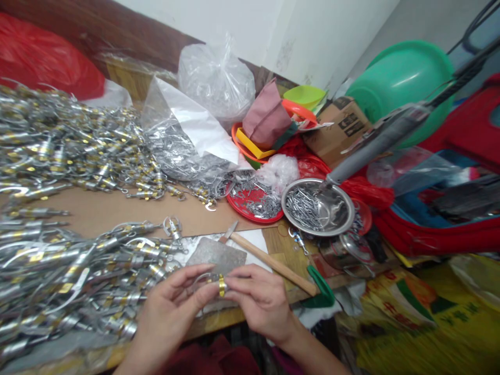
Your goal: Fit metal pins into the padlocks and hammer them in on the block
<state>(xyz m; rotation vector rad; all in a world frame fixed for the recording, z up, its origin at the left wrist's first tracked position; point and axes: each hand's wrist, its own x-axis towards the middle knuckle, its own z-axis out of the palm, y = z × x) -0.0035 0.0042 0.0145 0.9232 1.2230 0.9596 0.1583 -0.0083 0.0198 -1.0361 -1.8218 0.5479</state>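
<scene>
Above the front edge of the bench, my left hand point(166, 307) and my right hand point(260, 297) come together around a small metal fitting with a yellow band point(222, 285). The fingers of both are closed on it, and they hide part of its body. Just behind lies a flat grey metal block point(219, 254) on white paper. A wooden-handled tool point(275, 264), apparently a hammer, slants beside the block to the right. Many similar metal fittings with curved levers point(78, 260) are heaped left of my left hand.
Farther back lies another big heap of fittings point(70, 140). A red plate point(250, 213) of small metal parts sits beside a steel bowl point(344, 221) of metal pins. A grey tool shaft point(383, 138) leans over the bowl. A green basin point(406, 78) stands back right.
</scene>
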